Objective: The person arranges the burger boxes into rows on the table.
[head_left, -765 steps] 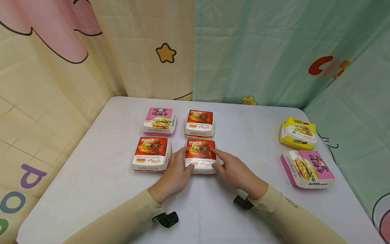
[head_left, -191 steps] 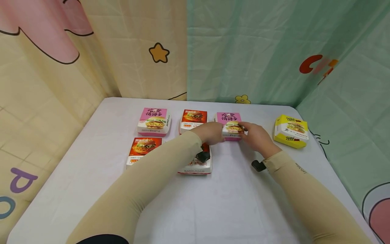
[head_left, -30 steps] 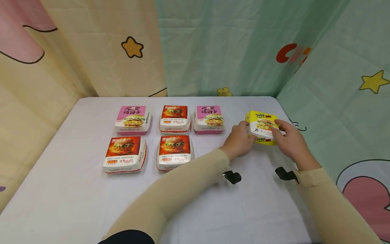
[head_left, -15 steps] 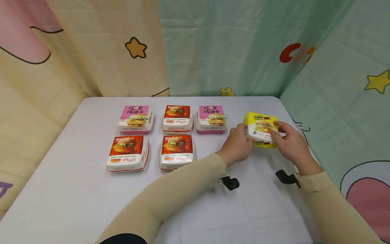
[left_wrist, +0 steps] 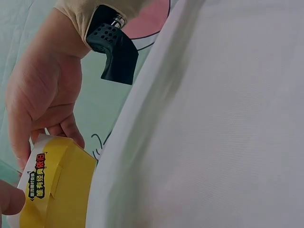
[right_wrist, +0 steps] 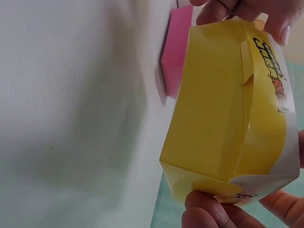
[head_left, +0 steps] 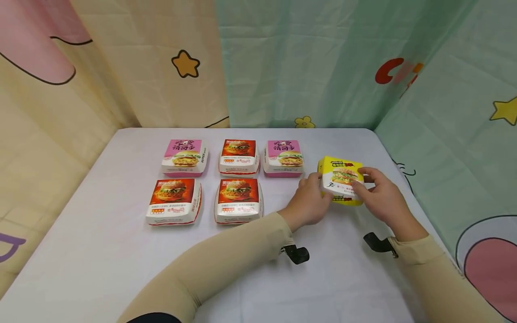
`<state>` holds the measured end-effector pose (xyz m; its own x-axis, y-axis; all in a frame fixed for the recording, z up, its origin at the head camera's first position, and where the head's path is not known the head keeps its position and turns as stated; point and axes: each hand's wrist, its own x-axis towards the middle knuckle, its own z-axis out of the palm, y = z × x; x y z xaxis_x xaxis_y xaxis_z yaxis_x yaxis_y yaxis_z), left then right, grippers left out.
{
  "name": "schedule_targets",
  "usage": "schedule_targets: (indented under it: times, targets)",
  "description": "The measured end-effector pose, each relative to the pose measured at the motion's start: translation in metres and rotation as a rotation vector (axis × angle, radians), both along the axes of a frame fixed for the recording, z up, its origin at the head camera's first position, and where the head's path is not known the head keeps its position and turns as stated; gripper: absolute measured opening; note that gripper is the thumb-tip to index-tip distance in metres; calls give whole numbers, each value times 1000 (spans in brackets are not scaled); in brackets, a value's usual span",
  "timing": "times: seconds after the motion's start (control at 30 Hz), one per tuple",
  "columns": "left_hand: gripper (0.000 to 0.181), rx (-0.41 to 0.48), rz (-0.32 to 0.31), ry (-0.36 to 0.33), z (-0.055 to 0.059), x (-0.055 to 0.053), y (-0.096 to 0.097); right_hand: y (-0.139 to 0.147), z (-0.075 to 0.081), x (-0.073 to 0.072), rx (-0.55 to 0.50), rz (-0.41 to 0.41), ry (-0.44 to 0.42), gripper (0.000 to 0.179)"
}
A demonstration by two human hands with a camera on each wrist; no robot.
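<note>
Both hands hold a yellow and white burger box (head_left: 341, 177) at the right of the table, a little above the cloth. The left hand (head_left: 308, 200) grips its left side. On its right side is the right hand (head_left: 384, 197), with the thumb over the printed top. In the right wrist view, the box's yellow side (right_wrist: 209, 104) shows, with right-hand fingers (right_wrist: 204, 209) at its lower end. To the left stand a pink burger box (head_left: 283, 158), a red one (head_left: 239, 157) and another pink one (head_left: 185, 158) in the back row.
In the front row are two red and white burger boxes, one left (head_left: 174, 202) and one right (head_left: 238, 201), the latter close to the left sleeve (head_left: 226, 251). A white cloth covers the table (head_left: 101, 251). Printed curtains (head_left: 323, 63) stand behind and at the sides.
Since the oldest frame, the pink box from the right has joined the back row. Over the last second, both hands have brought the yellow box slightly toward the person.
</note>
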<state>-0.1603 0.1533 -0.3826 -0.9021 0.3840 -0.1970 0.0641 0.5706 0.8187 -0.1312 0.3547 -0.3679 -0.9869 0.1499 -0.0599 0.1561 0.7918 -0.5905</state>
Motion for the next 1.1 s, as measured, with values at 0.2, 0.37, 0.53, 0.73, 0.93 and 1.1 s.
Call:
schedule_targets:
  times: [0.2, 0.37, 0.53, 0.73, 0.93, 1.1]
  targets:
    - [68, 6, -9, -23, -2, 8, -11, -7, -2, 4, 9, 28, -23, 70]
    - [69, -2, -18, -44, -5, 13, -21, -16, -5, 7, 14, 48, -49, 71]
    - [70, -38, -26, -36, -7, 17, -30, -23, -8, 8, 9, 79, -56, 70]
    - [74, -66, -38, -36, -9, 21, -41, -32, -10, 8, 7, 92, -62, 68]
    - [77, -71, -40, -48, -10, 23, -52, -41, -13, 7, -3, 98, -76, 69]
    - [78, -82, -38, -48, -11, 24, -60, -48, -15, 7, -13, 116, -65, 69]
